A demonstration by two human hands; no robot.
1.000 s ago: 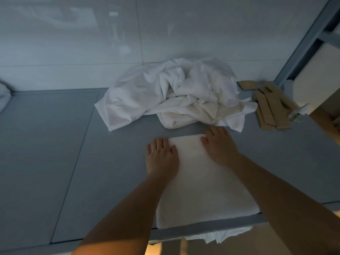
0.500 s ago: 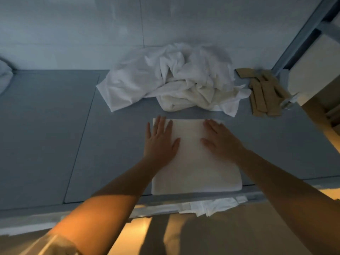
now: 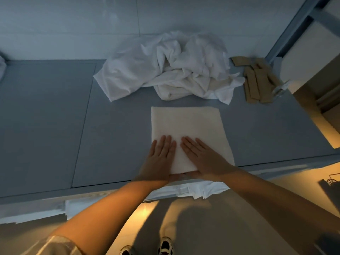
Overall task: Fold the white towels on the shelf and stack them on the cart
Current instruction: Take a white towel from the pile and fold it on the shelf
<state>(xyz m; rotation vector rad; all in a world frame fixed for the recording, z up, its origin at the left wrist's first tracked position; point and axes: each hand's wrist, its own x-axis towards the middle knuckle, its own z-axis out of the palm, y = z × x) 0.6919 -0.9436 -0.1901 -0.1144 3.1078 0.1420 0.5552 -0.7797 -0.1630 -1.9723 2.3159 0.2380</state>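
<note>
Here, two flat hands press a folded white terry towel on the grey metal shelf.

The left hand lies with straight fingers on the near left part of the towel, and the right hand lies the same way just beside it, gripping nothing. The towel is a neat rectangle near the front edge of the shelf. Behind it, a crumpled heap of white towels lies against the pale wall. To the right of the heap there are flat brown paper strips. More white cloth shows below the shelf edge.
</note>
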